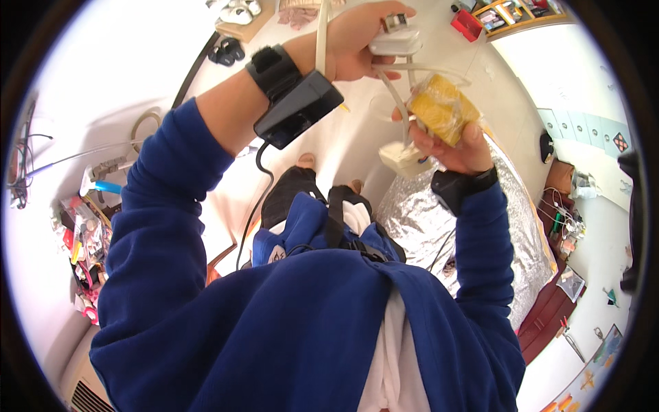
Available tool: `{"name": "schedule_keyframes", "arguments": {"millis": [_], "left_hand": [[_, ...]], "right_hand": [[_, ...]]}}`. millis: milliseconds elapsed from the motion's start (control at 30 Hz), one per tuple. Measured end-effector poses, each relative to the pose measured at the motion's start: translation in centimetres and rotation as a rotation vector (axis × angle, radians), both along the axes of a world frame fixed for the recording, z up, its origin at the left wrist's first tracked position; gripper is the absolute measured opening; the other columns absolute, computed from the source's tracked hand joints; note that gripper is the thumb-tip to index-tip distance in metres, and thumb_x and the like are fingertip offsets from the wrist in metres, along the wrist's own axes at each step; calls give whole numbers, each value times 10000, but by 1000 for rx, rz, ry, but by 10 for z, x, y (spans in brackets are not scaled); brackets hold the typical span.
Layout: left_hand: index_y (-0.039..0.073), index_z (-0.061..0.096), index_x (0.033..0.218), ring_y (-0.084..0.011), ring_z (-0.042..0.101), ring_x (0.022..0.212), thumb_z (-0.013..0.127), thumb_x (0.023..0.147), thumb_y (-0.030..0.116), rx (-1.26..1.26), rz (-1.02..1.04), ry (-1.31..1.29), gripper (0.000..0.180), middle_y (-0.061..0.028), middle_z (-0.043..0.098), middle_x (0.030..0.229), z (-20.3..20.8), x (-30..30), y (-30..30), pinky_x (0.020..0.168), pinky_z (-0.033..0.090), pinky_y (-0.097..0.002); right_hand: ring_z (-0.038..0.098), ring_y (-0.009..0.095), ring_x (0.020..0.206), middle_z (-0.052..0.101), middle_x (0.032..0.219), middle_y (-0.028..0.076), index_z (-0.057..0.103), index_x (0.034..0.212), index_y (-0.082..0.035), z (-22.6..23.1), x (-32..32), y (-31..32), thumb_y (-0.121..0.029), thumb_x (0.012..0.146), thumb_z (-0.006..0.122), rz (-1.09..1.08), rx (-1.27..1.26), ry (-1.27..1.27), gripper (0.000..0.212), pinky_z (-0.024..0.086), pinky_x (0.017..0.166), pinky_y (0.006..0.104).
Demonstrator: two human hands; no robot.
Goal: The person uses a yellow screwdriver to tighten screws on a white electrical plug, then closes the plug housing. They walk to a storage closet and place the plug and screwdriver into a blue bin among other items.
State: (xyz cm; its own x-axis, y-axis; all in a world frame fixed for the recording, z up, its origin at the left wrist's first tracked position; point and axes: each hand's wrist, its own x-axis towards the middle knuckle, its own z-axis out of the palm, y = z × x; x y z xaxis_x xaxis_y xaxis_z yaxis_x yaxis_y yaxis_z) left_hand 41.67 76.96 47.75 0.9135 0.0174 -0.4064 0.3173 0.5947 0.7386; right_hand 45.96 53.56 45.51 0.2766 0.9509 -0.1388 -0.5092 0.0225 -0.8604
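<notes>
My left hand [353, 44] is raised at the top of the view, fingers closed around a white plug-like block [395, 43] with a small metallic end. Lower and to the right, my right hand [456, 147] grips a yellow block [443, 108] wrapped in crinkled clear film. A white cord [392, 89] runs down between the two hands. Beside the right fingers, a second white block [403, 159] hangs at the cord's lower end; whether those fingers touch it I cannot tell. Another pale cable [321, 38] crosses in front of my left wrist.
Black devices are strapped to both wrists, with a black wire [264, 165] trailing from the left one. Silvery foil sheeting [412, 213] spreads at the right. Cluttered shelves [86, 240] stand at left. Dark slippers [226, 51] and a red box [467, 25] lie farther off.
</notes>
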Motion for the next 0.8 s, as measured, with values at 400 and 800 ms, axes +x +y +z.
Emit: {"name": "schedule_keyframes", "arguments": {"millis": [400, 800], "left_hand": [[159, 553, 1086, -161, 479, 802, 580, 938, 388, 193, 220, 265, 274, -19, 632, 986, -13, 38, -57, 913, 432, -473], [79, 674, 993, -100, 597, 724, 619, 916, 455, 564, 212, 130, 388, 0, 622, 818, -30, 98, -126, 591, 442, -260]], "right_hand": [[591, 212, 914, 596, 1213, 129, 430, 1435, -91, -35, 8, -68, -532, 877, 681, -368, 212, 366, 754, 458, 699, 277], [606, 211, 915, 605, 1228, 112, 459, 1389, -108, -54, -37, -80, -425, 893, 685, -118, 355, 588, 630, 396, 578, 206]]}}
